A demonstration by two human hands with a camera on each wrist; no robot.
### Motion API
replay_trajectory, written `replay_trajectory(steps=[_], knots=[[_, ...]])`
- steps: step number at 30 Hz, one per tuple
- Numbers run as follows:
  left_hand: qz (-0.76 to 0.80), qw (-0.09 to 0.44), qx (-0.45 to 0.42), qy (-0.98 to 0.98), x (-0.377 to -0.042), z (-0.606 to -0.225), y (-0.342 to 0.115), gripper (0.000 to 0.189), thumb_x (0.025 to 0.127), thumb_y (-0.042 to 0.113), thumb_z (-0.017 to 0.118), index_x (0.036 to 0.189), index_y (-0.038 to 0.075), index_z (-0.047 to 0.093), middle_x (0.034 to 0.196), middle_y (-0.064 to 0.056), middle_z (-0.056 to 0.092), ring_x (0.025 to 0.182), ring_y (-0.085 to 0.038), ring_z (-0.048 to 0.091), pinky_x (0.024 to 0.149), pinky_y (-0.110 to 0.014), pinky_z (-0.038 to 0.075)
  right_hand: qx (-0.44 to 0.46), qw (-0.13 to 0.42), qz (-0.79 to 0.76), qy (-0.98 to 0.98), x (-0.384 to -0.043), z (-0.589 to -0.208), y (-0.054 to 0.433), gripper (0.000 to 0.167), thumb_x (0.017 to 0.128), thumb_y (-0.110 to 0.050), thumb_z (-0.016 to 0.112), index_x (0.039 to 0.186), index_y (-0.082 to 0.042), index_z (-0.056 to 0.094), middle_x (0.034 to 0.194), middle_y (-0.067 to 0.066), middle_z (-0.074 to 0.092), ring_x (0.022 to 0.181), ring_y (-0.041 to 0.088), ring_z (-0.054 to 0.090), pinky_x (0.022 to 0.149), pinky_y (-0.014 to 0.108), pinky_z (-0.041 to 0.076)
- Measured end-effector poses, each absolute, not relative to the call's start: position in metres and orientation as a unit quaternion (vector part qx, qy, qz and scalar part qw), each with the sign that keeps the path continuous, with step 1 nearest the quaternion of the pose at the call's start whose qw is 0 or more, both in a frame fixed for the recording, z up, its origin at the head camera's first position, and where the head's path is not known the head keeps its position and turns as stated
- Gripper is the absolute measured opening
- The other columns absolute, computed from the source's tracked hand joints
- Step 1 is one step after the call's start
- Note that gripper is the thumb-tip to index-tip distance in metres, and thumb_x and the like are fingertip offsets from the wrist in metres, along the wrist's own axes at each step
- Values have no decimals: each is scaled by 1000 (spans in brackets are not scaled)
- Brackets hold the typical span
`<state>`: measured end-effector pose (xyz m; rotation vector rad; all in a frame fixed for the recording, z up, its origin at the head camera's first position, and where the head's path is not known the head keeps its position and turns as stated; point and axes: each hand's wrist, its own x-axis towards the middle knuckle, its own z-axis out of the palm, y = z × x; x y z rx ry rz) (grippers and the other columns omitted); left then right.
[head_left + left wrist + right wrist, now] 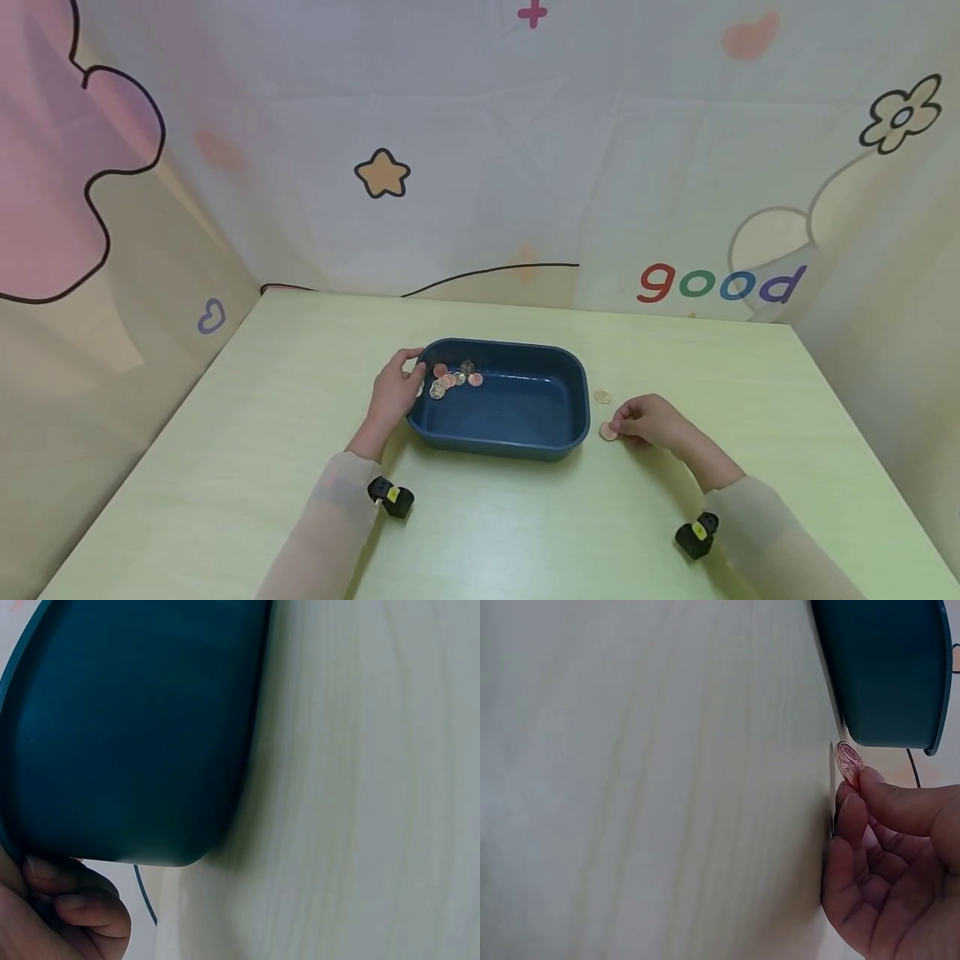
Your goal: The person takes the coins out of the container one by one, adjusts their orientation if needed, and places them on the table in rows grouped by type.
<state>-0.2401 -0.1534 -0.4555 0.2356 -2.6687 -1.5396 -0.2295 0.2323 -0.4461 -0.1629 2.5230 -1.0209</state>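
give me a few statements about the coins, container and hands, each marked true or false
1. The right hand pinches a copper-coloured coin. True.
2. The left hand holds the blue container. True.
3. The blue container is empty. False: several coins lie in it.
4. A gold-coloured coin lies on the table, outside the blue container. True.
5. The coins inside are nearer the right hand. False: they lie nearer the left hand.
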Motion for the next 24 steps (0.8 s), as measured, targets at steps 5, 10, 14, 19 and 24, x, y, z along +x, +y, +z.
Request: replay_trajectory(steps=[5, 10, 14, 19, 24], knots=[[-502, 28, 69, -862, -240, -455, -153, 41, 105, 20, 53, 144, 6, 55, 56, 5, 40, 50, -10, 37, 52, -25, 32, -69, 197, -357, 910, -229, -446, 232, 14, 97, -9, 65, 92, 4, 68, 75, 1, 59, 67, 14, 51, 62, 28, 44], [-502, 29, 69, -861, -240, -455, -153, 41, 105, 19, 53, 144, 6, 55, 55, 6, 40, 50, -9, 37, 52, -25, 32, -83, 183, -343, 918, -230, -448, 231, 13, 97, -8, 65, 89, 3, 68, 70, -1, 54, 62, 13, 48, 59, 27, 40], [-499, 32, 71, -863, -240, -455, -154, 41, 105, 19, 53, 144, 5, 56, 56, 5, 44, 51, -9, 39, 52, -25, 32, -87, 176, -338, 920, -230, -448, 231, 13, 97, -6, 64, 89, 3, 68, 70, -1, 54, 60, 13, 47, 58, 27, 41], [-496, 34, 73, -865, -240, -455, -153, 41, 105, 19, 53, 143, 5, 57, 62, -2, 53, 54, -9, 43, 53, -25, 34, -87, 169, -327, 925, -230, -449, 231, 13, 96, -7, 65, 88, 3, 68, 71, 0, 55, 59, 12, 48, 57, 27, 41], [-497, 31, 72, -864, -240, -456, -153, 41, 105, 19, 53, 143, 5, 56, 58, 2, 48, 52, -9, 40, 53, -25, 33, -89, 166, -311, 932, -231, -450, 229, 14, 96, -9, 67, 86, 2, 68, 68, 0, 55, 57, 11, 47, 57, 27, 40]])
